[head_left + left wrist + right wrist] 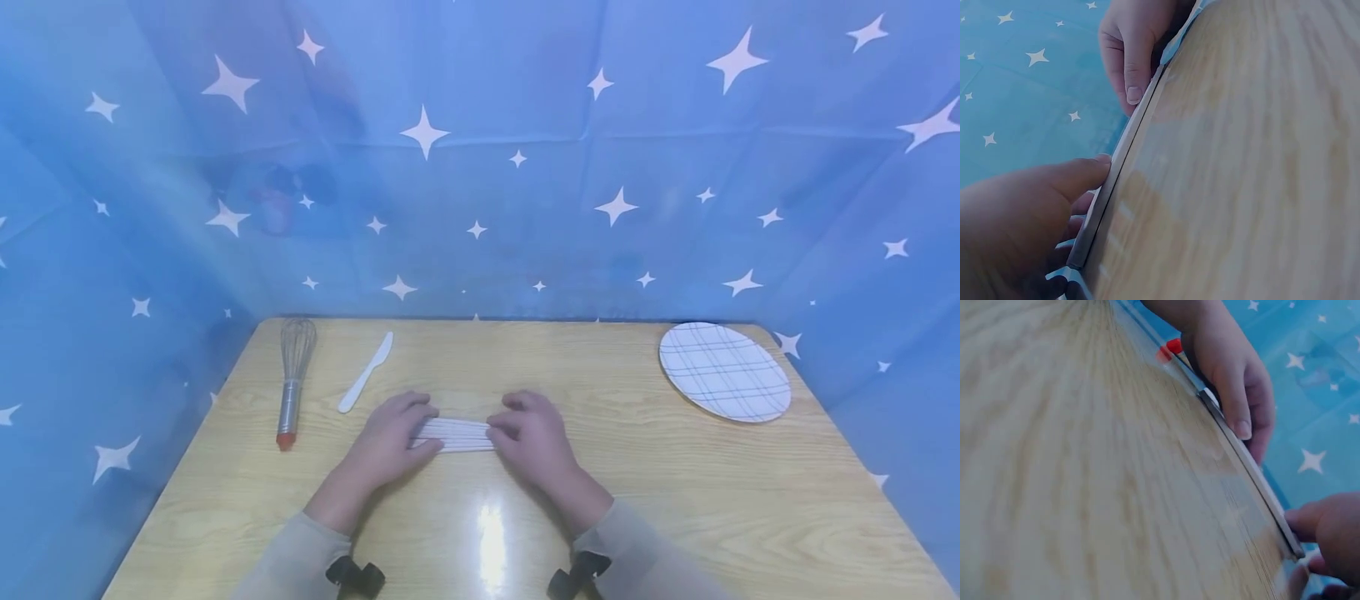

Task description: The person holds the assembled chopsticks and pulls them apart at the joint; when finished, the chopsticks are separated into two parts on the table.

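A flat white piece with thin dark lines (456,435) lies low on the table in front of me; its exact kind cannot be told. My left hand (392,437) grips its left end, thumb along the near edge and fingers at the far edge. At the other end my right hand (531,437) holds it the same way. From the left wrist, its thin straight edge (1124,150) runs close along the wood, with the thumb (1088,174) against it. In the right wrist view the right fingers (1311,520) are at the near end of that edge (1252,470).
A whisk (291,379) with a red tip and a white knife (366,372) lie on the left of the wooden table (675,500). A white plate with a grid pattern (723,372) sits at the back right. Blue star-printed cloth (517,217) surrounds the table.
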Demonstrator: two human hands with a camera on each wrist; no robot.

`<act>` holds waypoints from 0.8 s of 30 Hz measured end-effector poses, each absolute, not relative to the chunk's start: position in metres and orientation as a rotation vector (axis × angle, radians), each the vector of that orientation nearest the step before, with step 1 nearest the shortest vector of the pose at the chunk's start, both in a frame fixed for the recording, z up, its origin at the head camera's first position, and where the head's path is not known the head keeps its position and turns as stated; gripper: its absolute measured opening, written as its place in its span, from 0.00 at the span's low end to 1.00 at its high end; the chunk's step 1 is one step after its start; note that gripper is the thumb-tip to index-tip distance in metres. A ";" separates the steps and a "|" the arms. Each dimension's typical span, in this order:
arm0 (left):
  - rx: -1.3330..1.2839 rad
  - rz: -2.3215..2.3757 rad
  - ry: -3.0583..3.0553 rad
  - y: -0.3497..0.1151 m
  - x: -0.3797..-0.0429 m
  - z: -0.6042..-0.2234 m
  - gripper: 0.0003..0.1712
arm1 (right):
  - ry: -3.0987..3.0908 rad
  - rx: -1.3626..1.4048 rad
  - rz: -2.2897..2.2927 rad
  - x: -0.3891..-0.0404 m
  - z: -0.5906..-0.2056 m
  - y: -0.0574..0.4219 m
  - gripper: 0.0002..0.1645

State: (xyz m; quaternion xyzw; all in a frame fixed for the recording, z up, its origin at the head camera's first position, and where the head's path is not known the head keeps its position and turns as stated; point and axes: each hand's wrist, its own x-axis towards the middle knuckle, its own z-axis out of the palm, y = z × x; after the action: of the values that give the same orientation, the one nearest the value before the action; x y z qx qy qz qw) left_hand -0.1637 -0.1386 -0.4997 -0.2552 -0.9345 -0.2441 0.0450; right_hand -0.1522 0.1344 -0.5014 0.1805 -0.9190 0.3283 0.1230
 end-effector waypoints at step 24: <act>-0.675 -0.903 -2.777 -0.138 -0.163 -0.503 0.18 | -2.641 0.355 1.193 -0.154 -0.508 0.131 0.02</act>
State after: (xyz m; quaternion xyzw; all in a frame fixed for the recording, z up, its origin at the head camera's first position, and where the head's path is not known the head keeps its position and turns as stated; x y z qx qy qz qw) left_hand -0.1630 -0.1381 -0.5035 -0.2247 -0.9241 -0.3006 0.0722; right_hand -0.1539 0.1306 -0.5081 0.1208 -0.8990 0.4062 0.1107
